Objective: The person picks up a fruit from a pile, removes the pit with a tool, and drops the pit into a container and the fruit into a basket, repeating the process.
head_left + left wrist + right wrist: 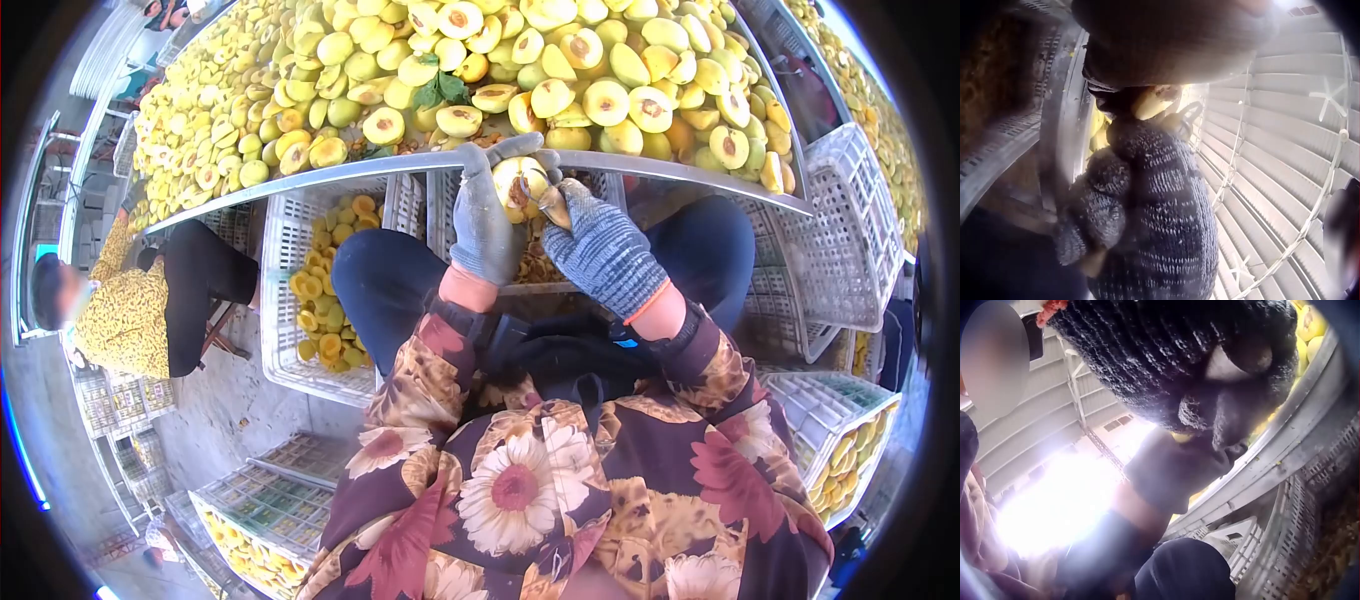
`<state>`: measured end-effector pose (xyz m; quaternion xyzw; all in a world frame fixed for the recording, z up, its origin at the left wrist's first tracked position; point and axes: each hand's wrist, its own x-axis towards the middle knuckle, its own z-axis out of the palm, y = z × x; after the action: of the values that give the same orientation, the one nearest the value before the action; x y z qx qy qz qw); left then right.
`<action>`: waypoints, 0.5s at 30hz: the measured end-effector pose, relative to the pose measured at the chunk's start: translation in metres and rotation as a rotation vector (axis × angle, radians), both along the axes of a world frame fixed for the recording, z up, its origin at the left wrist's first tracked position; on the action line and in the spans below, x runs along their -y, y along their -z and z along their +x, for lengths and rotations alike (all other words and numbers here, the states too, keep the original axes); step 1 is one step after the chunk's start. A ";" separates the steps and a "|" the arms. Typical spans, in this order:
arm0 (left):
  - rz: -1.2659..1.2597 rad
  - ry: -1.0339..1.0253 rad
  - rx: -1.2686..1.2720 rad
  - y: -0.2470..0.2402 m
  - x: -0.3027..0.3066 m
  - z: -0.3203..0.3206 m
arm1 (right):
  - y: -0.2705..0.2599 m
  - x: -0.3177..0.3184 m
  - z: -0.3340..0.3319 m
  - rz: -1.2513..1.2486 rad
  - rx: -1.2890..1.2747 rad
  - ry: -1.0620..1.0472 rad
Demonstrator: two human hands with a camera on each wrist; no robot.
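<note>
The left hand point(486, 218), in a grey glove, holds a pale yellow cut fruit point(520, 188) at the table's front edge, its brown centre facing up. In a blue-grey knitted glove, the right hand point(608, 248) grips a small tool point(553, 208) whose metal end touches the fruit. The left wrist view shows the knitted right hand point(1160, 206) close below the dark left glove point(1172, 44), with the fruit point(1155, 103) between them. In the right wrist view the knitted glove point(1179, 356) covers most of the fruit.
Halved yellow fruit point(385, 125) fills the metal-edged table point(360, 172). A white crate point(285, 240) of fruit halves stands left of the knees, and more crates point(850, 225) stand at the right. Another person point(130, 305) sits at the far left. Dark bits lie in a crate below the hands.
</note>
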<state>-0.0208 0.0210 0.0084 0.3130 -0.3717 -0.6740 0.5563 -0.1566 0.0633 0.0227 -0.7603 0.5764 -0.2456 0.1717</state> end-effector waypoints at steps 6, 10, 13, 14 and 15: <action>-0.028 -0.073 0.113 0.008 -0.004 0.002 | 0.012 0.003 0.010 0.149 0.063 -0.004; -0.014 -0.066 0.045 0.006 -0.005 0.003 | 0.014 0.002 0.012 0.215 0.001 0.018; -0.080 -0.139 0.030 0.004 -0.007 -0.002 | 0.001 0.002 0.015 0.283 -0.020 0.037; -0.077 -0.148 0.026 0.005 -0.008 -0.002 | 0.008 0.003 0.015 0.251 0.013 0.015; -0.036 -0.134 0.022 0.011 -0.006 -0.001 | 0.023 0.004 0.014 0.218 0.048 -0.007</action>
<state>-0.0214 0.0266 -0.0028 0.3346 -0.3682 -0.6250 0.6014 -0.1421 0.0594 -0.0001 -0.7329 0.5928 -0.1993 0.2678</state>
